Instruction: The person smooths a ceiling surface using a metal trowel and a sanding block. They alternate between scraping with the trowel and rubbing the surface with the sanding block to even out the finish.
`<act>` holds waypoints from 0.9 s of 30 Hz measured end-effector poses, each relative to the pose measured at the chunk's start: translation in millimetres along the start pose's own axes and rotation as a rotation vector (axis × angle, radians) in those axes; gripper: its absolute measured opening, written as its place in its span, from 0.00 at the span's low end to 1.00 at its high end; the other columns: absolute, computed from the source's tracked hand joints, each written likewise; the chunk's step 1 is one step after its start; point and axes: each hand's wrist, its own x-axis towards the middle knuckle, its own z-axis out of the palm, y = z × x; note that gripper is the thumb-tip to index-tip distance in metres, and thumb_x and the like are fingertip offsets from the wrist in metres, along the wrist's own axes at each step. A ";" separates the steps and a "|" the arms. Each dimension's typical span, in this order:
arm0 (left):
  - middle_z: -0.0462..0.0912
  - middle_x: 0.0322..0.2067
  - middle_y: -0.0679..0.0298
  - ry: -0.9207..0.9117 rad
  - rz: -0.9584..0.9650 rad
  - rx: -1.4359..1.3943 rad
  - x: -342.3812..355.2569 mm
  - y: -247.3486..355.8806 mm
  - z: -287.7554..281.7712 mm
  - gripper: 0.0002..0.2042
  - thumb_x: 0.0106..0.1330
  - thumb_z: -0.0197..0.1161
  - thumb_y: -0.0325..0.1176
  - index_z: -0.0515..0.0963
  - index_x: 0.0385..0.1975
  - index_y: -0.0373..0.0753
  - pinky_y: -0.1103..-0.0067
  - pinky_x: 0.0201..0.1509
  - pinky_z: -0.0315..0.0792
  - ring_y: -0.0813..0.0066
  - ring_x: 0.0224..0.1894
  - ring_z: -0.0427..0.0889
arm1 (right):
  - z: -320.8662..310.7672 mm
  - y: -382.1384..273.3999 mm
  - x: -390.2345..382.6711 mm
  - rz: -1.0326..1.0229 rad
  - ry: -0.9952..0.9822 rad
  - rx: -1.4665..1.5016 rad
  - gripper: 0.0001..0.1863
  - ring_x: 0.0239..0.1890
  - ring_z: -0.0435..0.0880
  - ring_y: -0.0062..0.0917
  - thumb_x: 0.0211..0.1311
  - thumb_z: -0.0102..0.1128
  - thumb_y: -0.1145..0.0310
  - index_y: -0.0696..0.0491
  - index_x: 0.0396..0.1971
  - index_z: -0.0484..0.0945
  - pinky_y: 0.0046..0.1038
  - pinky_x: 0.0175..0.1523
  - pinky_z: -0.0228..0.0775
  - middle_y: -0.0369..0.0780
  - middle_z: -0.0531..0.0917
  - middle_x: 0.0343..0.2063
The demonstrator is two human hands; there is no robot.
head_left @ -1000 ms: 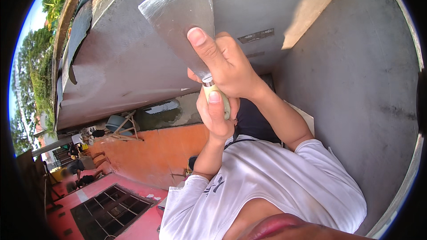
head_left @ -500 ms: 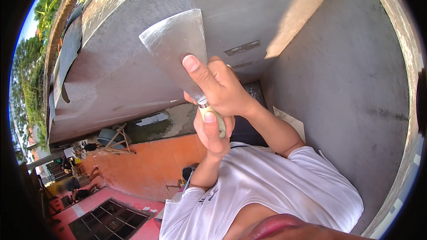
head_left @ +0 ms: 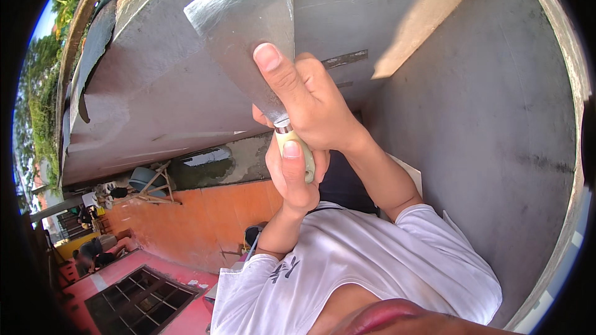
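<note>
Head view, looking up. Largest item: a smooth grey plastered ceiling slab [head_left: 186,80] fills the upper left and centre of the frame, with a paler sunlit strip near the top right. Adjoining it on the right, a grey rendered wall [head_left: 490,149] runs down to the lower right edge. Below the slab, an orange-painted wall [head_left: 211,217] stands above a reddish floor with a dark gridded metal grate [head_left: 139,304] set in it. A wooden trestle frame [head_left: 152,183] sits near the top of the orange wall, with green foliage [head_left: 37,99] at the far left rim. The person's white short-sleeved shirt [head_left: 372,273] occupies the lower centre. Item in hand: a wide flat steel-bladed putty knife with a pale handle [head_left: 248,31]; its blade is raised in front of the ceiling slab, broad edge uppermost, narrowing down to a metal collar above the handle. Whether the blade touches the slab cannot be told. The right hand [head_left: 316,105] is clenched around the neck of the knife, forefinger laid up along the blade face. The left hand [head_left: 295,177] sits directly beneath, gripping the lower handle, thumb pressed against it. Both hands touch each other, and both forearms rise from the shirt.
</note>
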 end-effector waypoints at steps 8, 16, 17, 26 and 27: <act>0.68 0.12 0.68 -0.044 -0.027 -0.042 0.6 2.7 0.2 0.26 0.76 0.45 0.54 0.69 0.40 0.30 0.84 0.20 0.59 0.83 0.14 0.64 | -3.3 -3.7 -1.4 0.021 -0.007 -0.021 0.42 0.13 0.56 0.13 0.79 0.45 0.42 0.58 0.06 0.62 0.28 0.16 0.45 0.30 0.58 0.06; 0.68 0.12 0.68 -0.053 0.002 -0.126 5.4 7.1 1.2 0.25 0.76 0.45 0.53 0.68 0.40 0.30 0.85 0.19 0.57 0.84 0.14 0.63 | -0.5 -12.0 -0.8 0.034 -0.027 -0.050 0.41 0.14 0.54 0.13 0.79 0.45 0.43 0.55 0.06 0.58 0.28 0.17 0.42 0.29 0.57 0.07; 0.67 0.12 0.68 -0.049 -0.003 -0.112 3.0 12.2 6.5 0.24 0.77 0.45 0.52 0.68 0.39 0.30 0.85 0.19 0.57 0.84 0.14 0.63 | -0.9 -9.8 -3.1 0.047 -0.022 -0.042 0.41 0.14 0.54 0.13 0.79 0.45 0.43 0.55 0.06 0.58 0.28 0.17 0.42 0.29 0.57 0.07; 0.68 0.12 0.67 -0.044 -0.021 -0.132 0.4 11.0 6.6 0.25 0.78 0.42 0.52 0.69 0.40 0.30 0.84 0.19 0.58 0.83 0.14 0.64 | -2.0 -18.1 -4.9 0.084 -0.030 -0.033 0.40 0.15 0.58 0.13 0.79 0.45 0.42 0.55 0.07 0.62 0.26 0.18 0.48 0.29 0.61 0.08; 0.68 0.12 0.67 -0.038 -0.045 -0.127 -4.3 10.3 7.5 0.25 0.78 0.42 0.52 0.69 0.40 0.30 0.84 0.19 0.58 0.83 0.14 0.64 | -1.9 -18.6 -6.5 0.090 -0.023 -0.021 0.40 0.14 0.60 0.13 0.79 0.45 0.42 0.55 0.08 0.63 0.25 0.18 0.51 0.29 0.62 0.08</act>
